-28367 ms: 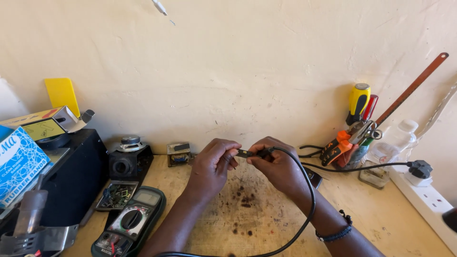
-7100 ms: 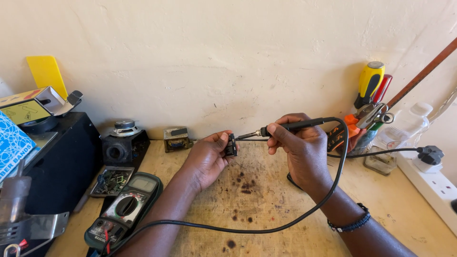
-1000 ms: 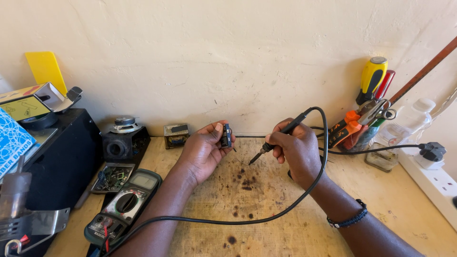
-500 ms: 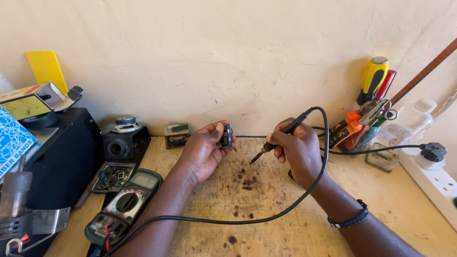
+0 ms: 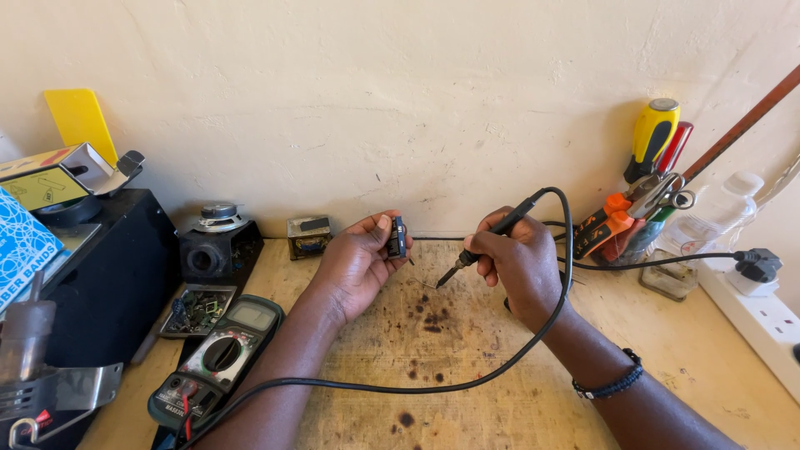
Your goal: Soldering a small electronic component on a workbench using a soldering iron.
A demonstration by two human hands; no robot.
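Left hand (image 5: 354,267) pinches small black rectangular component (image 5: 397,237) upright, exposing terminals; right hand (image 5: 521,258) grips black corded soldering iron (image 5: 492,233) pen-style, tip lowered.

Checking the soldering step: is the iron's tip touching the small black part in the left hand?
Apart. The head view shows bare bench between the soldering iron's tip and the small black part pinched in the left hand.

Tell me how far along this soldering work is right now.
Set up looks done: the soldering iron is cabled to the power strip, and the burn-marked bench shows use. In hand: the left hand holds a small black part upright; the right hand holds the iron, tip apart from the part. Left: tip and part are not yet touching; whether any joint is finished cannot be seen.
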